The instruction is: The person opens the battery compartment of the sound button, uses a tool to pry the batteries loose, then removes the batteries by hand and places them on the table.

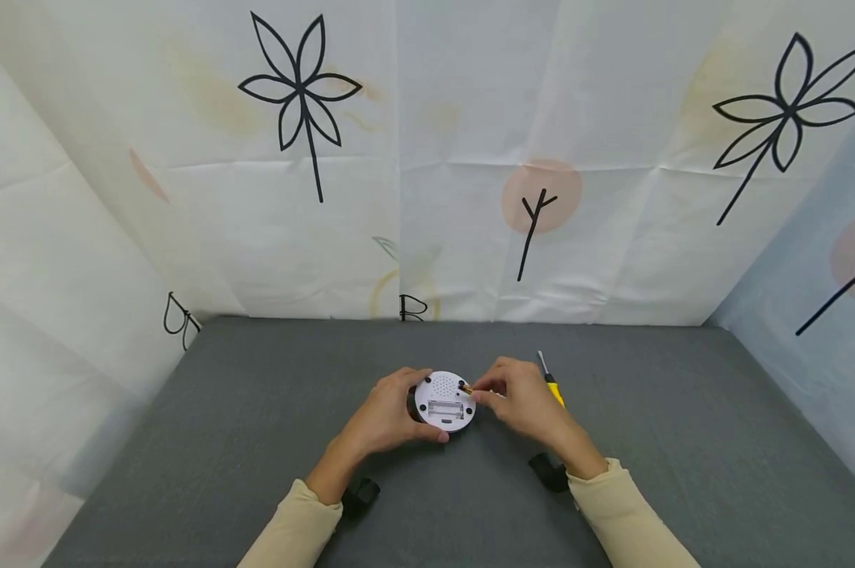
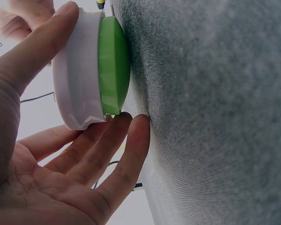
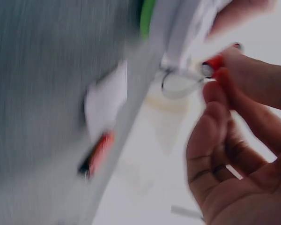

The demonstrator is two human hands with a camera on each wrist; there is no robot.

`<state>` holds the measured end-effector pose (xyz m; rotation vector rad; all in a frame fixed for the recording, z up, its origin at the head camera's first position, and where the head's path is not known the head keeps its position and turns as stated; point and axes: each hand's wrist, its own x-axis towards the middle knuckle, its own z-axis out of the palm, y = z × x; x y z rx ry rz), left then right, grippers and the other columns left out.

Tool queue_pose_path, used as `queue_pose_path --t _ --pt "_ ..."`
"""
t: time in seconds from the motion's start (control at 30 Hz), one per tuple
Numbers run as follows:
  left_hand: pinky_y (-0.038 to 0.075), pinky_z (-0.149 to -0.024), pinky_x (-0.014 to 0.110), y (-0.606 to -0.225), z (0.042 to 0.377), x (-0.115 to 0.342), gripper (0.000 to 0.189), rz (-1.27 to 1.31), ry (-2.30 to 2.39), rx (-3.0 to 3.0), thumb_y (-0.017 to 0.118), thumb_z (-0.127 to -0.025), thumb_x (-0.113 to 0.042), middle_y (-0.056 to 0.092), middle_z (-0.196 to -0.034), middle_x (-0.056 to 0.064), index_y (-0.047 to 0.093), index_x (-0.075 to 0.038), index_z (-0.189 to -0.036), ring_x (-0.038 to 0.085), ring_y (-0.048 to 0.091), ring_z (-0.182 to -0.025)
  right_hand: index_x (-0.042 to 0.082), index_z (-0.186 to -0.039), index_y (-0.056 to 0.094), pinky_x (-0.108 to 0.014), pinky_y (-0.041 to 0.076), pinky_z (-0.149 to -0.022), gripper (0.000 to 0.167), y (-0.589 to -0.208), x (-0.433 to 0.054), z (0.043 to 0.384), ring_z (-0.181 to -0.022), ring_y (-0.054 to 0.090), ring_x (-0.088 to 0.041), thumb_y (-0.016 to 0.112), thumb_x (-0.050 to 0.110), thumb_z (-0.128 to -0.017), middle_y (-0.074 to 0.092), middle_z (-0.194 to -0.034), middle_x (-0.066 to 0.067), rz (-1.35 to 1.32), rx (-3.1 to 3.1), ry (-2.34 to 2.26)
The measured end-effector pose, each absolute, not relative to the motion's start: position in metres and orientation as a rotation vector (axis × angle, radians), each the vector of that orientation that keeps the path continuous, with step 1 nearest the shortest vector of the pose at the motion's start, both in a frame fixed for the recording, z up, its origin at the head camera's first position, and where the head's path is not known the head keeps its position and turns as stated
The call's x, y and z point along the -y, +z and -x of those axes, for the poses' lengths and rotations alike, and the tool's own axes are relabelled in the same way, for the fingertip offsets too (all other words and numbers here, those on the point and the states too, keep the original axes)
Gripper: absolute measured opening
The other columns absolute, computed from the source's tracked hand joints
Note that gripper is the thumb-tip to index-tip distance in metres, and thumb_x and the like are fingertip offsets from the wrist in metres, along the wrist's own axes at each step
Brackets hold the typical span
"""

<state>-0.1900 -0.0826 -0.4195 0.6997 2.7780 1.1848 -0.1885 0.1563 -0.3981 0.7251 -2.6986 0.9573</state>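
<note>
My left hand (image 1: 388,414) grips a round white battery-powered device (image 1: 443,388) by its rim, thumb on one edge and fingers at the other. Its underside faces up, showing small holes, dark feet and an uncovered battery compartment (image 1: 446,409) that looks bare. A green part (image 2: 114,65) forms the opposite face, close to the table in the left wrist view. Between thumb and fingertips, my right hand (image 1: 527,398) pinches a red battery (image 3: 218,62) beside the device's right edge. A second red and black battery (image 3: 97,154) lies on the table, blurred, next to a white piece (image 3: 106,101).
A screwdriver (image 1: 552,384) with a yellow handle lies just beyond my right hand, partly hidden by it. The grey tabletop (image 1: 257,442) meets pale printed fabric walls (image 1: 456,237) at the back and sides. Black wrist-worn units (image 1: 360,495) sit under both wrists.
</note>
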Motion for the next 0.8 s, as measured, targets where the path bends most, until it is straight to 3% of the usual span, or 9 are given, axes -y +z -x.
queue_pose_path --t 0.33,0.8 --pt "0.043 -0.105 0.051 -0.419 0.189 0.083 0.092 -0.663 1.191 -2.784 0.099 -0.064 -0.031 0.06 -0.135 0.015 0.057 0.0 -0.14 0.035 0.053 -0.127 0.004 -0.081 0.08 -0.039 0.049 -0.066 0.004 -0.395 -0.196 0.203 -0.07 0.061 -0.018 0.081 0.006 -0.084 0.071 -0.074 0.0 -0.348 2.951 0.779" --pt "0.041 -0.106 0.053 -0.418 0.189 0.083 0.093 -0.628 1.167 -2.783 0.098 -0.065 -0.033 0.058 -0.138 0.016 0.057 -0.001 -0.141 0.038 0.051 -0.13 0.004 -0.082 0.08 -0.037 0.051 -0.062 0.004 -0.402 -0.197 0.205 -0.068 0.063 -0.017 0.082 0.007 -0.083 0.072 -0.075 -0.002 -0.298 2.99 0.767"
